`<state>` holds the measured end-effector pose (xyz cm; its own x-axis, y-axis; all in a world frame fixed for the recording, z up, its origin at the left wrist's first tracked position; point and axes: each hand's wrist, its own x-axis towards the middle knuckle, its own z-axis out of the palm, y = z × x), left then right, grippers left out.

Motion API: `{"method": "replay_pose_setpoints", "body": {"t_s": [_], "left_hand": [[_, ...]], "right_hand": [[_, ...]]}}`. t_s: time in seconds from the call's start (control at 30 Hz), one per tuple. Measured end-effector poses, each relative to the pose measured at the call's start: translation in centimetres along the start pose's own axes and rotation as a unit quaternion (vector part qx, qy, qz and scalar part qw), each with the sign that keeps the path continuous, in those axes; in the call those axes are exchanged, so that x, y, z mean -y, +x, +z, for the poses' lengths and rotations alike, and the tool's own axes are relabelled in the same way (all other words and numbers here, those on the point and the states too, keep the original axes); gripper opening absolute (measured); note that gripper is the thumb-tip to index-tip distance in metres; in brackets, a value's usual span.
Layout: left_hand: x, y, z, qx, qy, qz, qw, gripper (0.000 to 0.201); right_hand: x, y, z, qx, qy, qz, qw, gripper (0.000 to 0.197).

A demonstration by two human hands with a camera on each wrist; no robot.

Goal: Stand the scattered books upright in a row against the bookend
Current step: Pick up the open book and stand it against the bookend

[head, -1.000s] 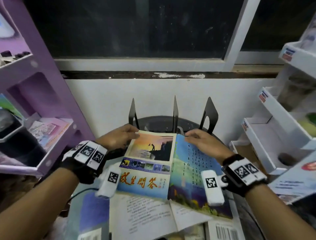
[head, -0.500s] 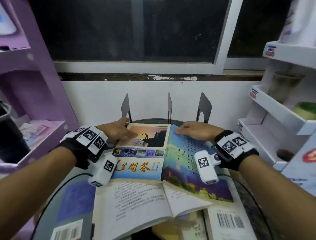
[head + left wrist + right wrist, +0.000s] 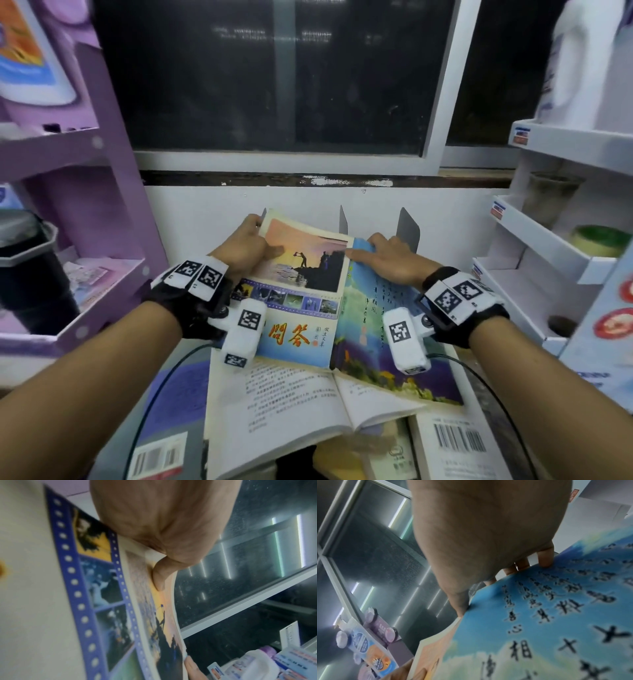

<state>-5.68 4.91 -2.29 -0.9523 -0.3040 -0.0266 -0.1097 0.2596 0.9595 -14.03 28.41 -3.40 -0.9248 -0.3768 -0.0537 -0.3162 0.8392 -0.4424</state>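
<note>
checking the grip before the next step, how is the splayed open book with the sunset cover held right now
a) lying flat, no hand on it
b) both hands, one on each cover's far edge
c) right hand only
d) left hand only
b: the left hand grips the sunset cover's far corner and the right hand grips the blue cover's far edge of the open book.

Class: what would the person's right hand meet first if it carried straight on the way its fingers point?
Probably the black bookend just beyond the right hand, which holds the open book; the white wall lies behind. Depth is uncertain.
</note>
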Motion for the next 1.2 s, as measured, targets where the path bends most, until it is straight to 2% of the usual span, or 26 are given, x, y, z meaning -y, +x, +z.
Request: {"method": "replay_pose_setpoints", "body": {"t_s": [0.1, 0.27, 0.43, 0.5, 0.6, 0.7, 0.77, 0.9, 1.1, 1.2], "left_hand": [[-0.9, -0.5, 0.0, -0.005, -0.07, 0.039, 0.997, 0.035], [-3.2, -1.7, 0.0, -0.021, -0.136, 0.124, 0.983, 0.042], [-4.3, -2.4, 0.0, -0.026, -0.187, 0.189, 0.964, 0.044], [-4.3, -2.4, 0.0, -0.025, -0.198, 0.21, 0.957, 0.044], [-4.1, -2.4, 0.0, -0.032, -0.205, 0.236, 0.949, 0.044], [-3.6, -2.3, -0.2, -0.038, -0.209, 0.251, 0.944, 0.046], [-3.0, -2.2, -0.2, -0.038, -0.211, 0.249, 0.944, 0.045], [-2.4, -2.0, 0.2, -0.027, -0.206, 0.232, 0.95, 0.04], [-2.7, -1.0, 1.3, -0.004, -0.119, 0.24, 0.963, 0.041], [-2.9, -0.6, 1.5, 0.015, -0.148, 0.225, 0.963, 0.044]], "right_hand": [[0.5, -0.7, -1.2, -0.041, 0.012, -0.011, 0.999, 0.068], [2.2, -1.8, -3.8, -0.127, 0.047, -0.039, 0.99, 0.053], [4.1, -2.5, -5.3, -0.189, 0.116, -0.104, 0.97, 0.048], [4.8, -2.5, -5.2, -0.205, 0.168, -0.133, 0.955, 0.05], [5.6, -2.5, -4.7, -0.224, 0.217, -0.162, 0.936, 0.065], [6.1, -2.6, -3.9, -0.208, 0.262, -0.168, 0.927, 0.07], [6.3, -2.6, -3.2, -0.21, 0.255, -0.167, 0.929, 0.069], [6.5, -3.5, -2.3, -0.238, 0.227, -0.169, 0.929, 0.053], [7.0, -5.9, -1.7, -0.3, 0.238, -0.206, 0.9, 0.044], [7.0, -6.2, -1.3, -0.302, 0.256, -0.232, 0.888, 0.044]]}}
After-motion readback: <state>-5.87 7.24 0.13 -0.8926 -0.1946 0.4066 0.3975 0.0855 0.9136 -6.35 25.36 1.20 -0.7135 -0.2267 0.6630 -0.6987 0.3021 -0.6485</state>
